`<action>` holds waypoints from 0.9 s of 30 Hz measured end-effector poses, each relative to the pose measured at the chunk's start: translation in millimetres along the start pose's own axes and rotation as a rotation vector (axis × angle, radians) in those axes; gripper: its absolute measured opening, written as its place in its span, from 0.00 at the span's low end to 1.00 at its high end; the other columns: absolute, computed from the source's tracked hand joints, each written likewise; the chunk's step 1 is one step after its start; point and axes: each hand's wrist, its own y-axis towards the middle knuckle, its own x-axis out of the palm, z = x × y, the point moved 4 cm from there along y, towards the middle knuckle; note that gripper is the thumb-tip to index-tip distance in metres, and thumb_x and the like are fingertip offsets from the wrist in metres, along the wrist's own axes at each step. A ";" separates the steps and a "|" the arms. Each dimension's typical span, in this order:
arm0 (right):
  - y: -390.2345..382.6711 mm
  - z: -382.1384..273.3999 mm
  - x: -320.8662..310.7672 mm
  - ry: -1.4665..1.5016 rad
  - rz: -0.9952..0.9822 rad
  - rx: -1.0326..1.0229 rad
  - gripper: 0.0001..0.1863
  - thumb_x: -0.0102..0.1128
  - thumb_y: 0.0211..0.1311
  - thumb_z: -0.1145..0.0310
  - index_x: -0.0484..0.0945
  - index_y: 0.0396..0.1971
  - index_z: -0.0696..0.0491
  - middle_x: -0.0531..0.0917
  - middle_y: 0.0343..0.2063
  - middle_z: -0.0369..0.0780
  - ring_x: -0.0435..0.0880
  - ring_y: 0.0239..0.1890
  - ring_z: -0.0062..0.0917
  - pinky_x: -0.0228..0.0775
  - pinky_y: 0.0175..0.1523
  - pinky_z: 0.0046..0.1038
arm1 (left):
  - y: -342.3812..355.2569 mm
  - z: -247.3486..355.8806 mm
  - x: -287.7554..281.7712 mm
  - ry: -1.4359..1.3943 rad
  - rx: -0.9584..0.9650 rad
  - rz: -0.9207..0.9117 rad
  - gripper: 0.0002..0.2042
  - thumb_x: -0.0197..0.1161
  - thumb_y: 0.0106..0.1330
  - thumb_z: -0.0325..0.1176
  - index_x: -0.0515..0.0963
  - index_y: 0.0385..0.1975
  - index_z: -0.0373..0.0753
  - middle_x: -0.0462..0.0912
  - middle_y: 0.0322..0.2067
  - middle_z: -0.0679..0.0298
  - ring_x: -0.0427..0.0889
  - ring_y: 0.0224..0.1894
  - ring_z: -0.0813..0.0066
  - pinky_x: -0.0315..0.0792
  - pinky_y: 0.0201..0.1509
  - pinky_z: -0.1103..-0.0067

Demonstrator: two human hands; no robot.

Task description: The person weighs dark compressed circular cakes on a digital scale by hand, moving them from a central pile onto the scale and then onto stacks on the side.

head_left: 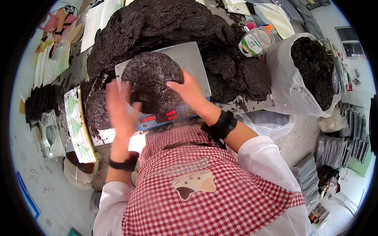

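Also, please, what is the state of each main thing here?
Silver-and-blue digital scale: on, red digits lit.
Round, dark, seaweed-like cake: over the scale; resting or lifted, unclear.
Large dark heap: piled behind the scale.
Translucent plastic bag: open, filled with dark seaweed-like mass.
Left bare hand: open, blurred, by the cake.
Right bare hand: touching the cake's right edge.
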 end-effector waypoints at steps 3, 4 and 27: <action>8.5 27.4 -32.9 -0.134 0.069 -0.014 0.30 0.65 0.49 0.69 0.68 0.54 0.59 0.77 0.48 0.46 0.77 0.50 0.32 0.69 0.53 0.28 | -1.5 27.3 67.7 0.223 0.133 -0.427 0.32 0.61 0.58 0.44 0.61 0.64 0.47 0.53 0.68 0.59 0.47 0.70 0.59 0.43 0.71 0.61; 8.0 28.2 -56.4 -0.240 0.107 -0.034 0.31 0.65 0.48 0.69 0.67 0.54 0.59 0.76 0.50 0.47 0.76 0.52 0.33 0.68 0.54 0.29 | -13.6 17.7 87.7 0.240 0.079 -0.504 0.31 0.58 0.61 0.45 0.60 0.64 0.47 0.53 0.67 0.60 0.49 0.70 0.59 0.44 0.71 0.60; 39.6 -37.9 -206.6 -0.144 0.080 -0.202 0.15 0.59 0.57 0.75 0.72 0.45 0.60 0.80 0.38 0.36 0.76 0.40 0.17 0.67 0.47 0.20 | 74.0 54.8 24.6 -0.187 0.070 -0.134 0.38 0.68 0.52 0.35 0.58 0.64 0.40 0.60 0.63 0.54 0.61 0.64 0.54 0.58 0.66 0.68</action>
